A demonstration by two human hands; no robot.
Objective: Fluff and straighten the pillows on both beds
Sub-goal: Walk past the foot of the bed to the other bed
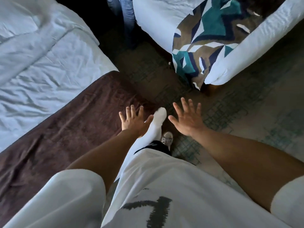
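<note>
**Between two beds, both hands empty**

White T-shirt fabric [164,186] fills the bottom of the view, and from it two bare arms reach forward and down. Left hand [134,120] and right hand [189,120] are both spread flat, fingers straight and apart, the grip wide on each and holding nothing. They hang over the gap between the beds, probably held out for balance or readiness while the person steps, since one white-socked foot [158,119] is lifted ahead just between them, above the patterned carpet [238,112].

To the left lies the near bed [41,55], its pale sheet creased and rumpled, with a dark brown runner [74,112] across the foot end. At upper right the far bed [255,46] shows a white cover and a teal, brown and navy patterned throw [205,38] draped over its corner.

No pillows show here; they presumably lie at the head ends, out of view, so their condition cannot be judged.
</note>
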